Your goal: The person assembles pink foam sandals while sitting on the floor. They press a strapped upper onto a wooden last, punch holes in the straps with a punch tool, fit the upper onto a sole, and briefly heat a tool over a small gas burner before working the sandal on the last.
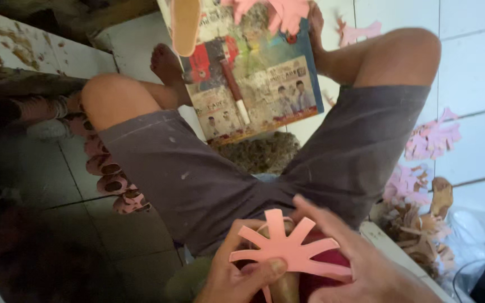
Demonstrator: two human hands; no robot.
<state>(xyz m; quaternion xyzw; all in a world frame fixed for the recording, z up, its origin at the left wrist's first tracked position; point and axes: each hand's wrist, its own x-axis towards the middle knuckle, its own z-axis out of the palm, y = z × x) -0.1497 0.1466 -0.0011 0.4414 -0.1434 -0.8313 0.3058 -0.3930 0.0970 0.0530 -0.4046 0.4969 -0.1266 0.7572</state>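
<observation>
A pink foam cut-out [287,247] with several spread finger-like strips lies over a brown wooden form [283,286] near my lap. My left hand [237,275] pinches its lower edge with the thumb on top. Touching its right side is my right hand [360,258], fingers spread over the strips. I sit on the floor in grey shorts with knees apart.
A glossy printed board [265,84] lies between my feet with a marker pen [234,90] and a tan sole-shaped piece [185,25] on it. Pink cut-outs [430,140] pile on the white tiles at right, brown ones [416,230] below. Linked pink loops [110,174] lie left.
</observation>
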